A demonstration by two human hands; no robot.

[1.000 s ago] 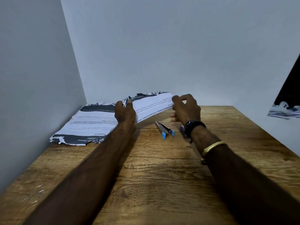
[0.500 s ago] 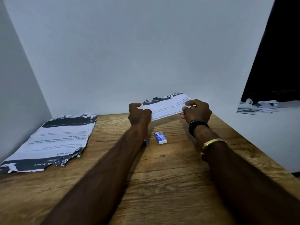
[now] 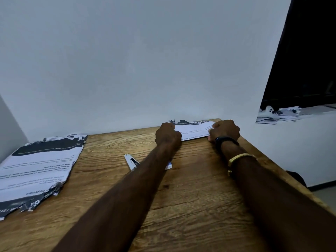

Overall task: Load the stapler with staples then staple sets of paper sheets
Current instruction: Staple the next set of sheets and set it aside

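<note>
Both hands grip a set of printed paper sheets [image 3: 192, 130] lying at the far right of the wooden table [image 3: 190, 197]. My left hand [image 3: 168, 132] holds its left edge and my right hand [image 3: 225, 130] holds its right edge. The sheets rest flat near the wall. The stapler [image 3: 131, 162], metal and partly hidden by my left forearm, lies mid-table. A small white staple box [image 3: 169, 166] peeks out from under the same forearm.
A stack of torn-edged printed sheets [image 3: 38, 168] lies at the table's left side by the wall corner. White walls close the back and left. The table's right edge drops to the floor; more papers [image 3: 278, 113] sit on a ledge at right.
Both hands carried the sheet set from above the left stack over to the far right and lowered it onto the table. The view swung right with them.
</note>
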